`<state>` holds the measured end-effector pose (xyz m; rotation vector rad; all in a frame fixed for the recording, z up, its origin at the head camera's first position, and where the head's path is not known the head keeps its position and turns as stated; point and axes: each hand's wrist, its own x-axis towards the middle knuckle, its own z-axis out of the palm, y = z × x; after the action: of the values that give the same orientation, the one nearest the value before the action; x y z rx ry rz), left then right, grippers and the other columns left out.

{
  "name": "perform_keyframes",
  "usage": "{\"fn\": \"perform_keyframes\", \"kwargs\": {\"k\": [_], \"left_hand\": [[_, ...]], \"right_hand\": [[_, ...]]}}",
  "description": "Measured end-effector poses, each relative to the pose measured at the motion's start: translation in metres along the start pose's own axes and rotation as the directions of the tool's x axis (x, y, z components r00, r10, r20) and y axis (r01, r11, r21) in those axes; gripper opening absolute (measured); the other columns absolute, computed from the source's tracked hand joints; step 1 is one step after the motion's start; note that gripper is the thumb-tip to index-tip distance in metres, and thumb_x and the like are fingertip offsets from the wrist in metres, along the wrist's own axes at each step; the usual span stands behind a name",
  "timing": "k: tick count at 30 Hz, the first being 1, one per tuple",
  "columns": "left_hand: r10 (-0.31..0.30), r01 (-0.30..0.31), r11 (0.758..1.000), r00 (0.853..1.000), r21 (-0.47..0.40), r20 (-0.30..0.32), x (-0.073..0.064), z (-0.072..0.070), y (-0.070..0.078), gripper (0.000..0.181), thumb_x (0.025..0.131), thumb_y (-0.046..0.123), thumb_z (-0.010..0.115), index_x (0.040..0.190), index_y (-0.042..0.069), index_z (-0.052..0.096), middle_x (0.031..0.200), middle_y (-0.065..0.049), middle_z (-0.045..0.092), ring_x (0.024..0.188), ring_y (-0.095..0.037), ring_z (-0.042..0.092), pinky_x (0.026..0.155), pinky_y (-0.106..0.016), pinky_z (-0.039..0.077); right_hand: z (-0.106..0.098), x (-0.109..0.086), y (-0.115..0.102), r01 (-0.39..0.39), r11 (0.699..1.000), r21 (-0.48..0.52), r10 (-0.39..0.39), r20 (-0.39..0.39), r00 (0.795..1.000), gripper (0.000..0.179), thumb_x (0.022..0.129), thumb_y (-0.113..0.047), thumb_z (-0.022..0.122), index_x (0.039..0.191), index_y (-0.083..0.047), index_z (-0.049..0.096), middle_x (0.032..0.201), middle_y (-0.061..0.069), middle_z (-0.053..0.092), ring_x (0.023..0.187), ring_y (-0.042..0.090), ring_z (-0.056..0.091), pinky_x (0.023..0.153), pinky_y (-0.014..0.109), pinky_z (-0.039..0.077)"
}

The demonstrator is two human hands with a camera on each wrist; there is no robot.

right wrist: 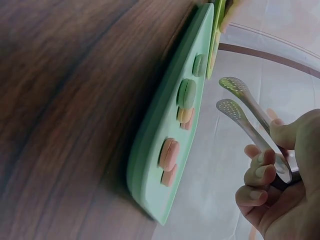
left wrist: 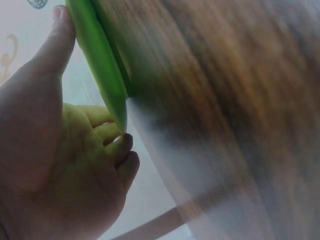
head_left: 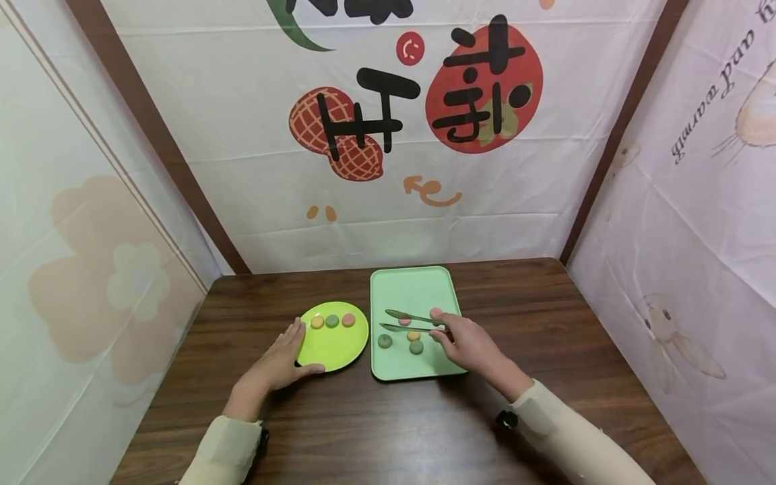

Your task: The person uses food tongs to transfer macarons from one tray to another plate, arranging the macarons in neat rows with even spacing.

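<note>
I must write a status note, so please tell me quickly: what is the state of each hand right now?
Left hand: open, touching the plate.
Right hand: closed, holding the tongs.

Covered, cropped and blurred parts around tray and plate
In the head view the right hand [head_left: 467, 347] hides the joined end of the tongs [head_left: 418, 317] and part of the right edge of the mint tray [head_left: 412, 286]; the tongs partly screen a pink macaron [head_left: 404, 322]. The left hand [head_left: 279, 360] covers some of the left rim of the yellow-green plate [head_left: 336, 349], and the bottom of the picture cuts off both sleeves [head_left: 225, 450] and the near edge of the table [head_left: 339, 434]. The left wrist view blurs the table and hides the plate's top face. In the right wrist view, a farther pink macaron [right wrist: 168, 177] by the tray's right edge sits half behind another.
</note>
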<state>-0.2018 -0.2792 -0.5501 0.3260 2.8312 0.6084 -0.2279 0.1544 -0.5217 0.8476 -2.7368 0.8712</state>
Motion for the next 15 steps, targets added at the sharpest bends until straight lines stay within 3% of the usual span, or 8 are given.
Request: {"fn": "perform_keyframes", "kwargs": {"k": [3, 8, 15], "left_hand": [[-0.003, 0.003, 1.0, 1.0, -0.001, 0.003, -0.0004, -0.0013, 0.0011, 0.122, 0.095, 0.065, 0.073, 0.166, -0.013, 0.012, 0.175, -0.032, 0.004, 0.163, -0.049, 0.01, 0.13, -0.064, 0.016], [-0.007, 0.007, 1.0, 1.0, -0.007, 0.011, -0.0011, -0.004, 0.0031, 0.123, 0.095, 0.065, 0.073, 0.166, -0.013, 0.012, 0.175, -0.032, 0.004, 0.162, -0.049, 0.01, 0.13, -0.065, 0.016], [-0.004, 0.004, 1.0, 1.0, -0.005, 0.015, -0.0009, -0.0033, 0.0021, 0.124, 0.094, 0.067, 0.073, 0.166, -0.013, 0.012, 0.175, -0.033, 0.004, 0.162, -0.049, 0.01, 0.13, -0.064, 0.017]], "right_hand": [[-0.0024, -0.0029, 0.0012, -0.002, 1.0, 0.008, 0.002, 0.02, 1.0, 0.032, 0.107, -0.024, 0.071, 0.129, -0.002, 0.071, 0.098, 0.003, 0.077, 0.077, 0.013, 0.07, 0.067, 0.032, 0.057], [-0.0032, -0.0062, 0.004, 0.019, 1.0, 0.004, -0.019, 0.048, 0.999, 0.014, 0.106, -0.024, 0.071, 0.111, -0.011, 0.074, 0.089, -0.007, 0.072, 0.071, 0.003, 0.06, 0.065, 0.03, 0.054], [-0.0012, -0.0109, 0.0061, 0.069, 0.998, -0.009, -0.069, 0.058, 0.996, 0.019, 0.105, -0.022, 0.073, 0.115, -0.006, 0.075, 0.098, 0.0, 0.078, 0.08, 0.011, 0.071, 0.07, 0.035, 0.061]]}}
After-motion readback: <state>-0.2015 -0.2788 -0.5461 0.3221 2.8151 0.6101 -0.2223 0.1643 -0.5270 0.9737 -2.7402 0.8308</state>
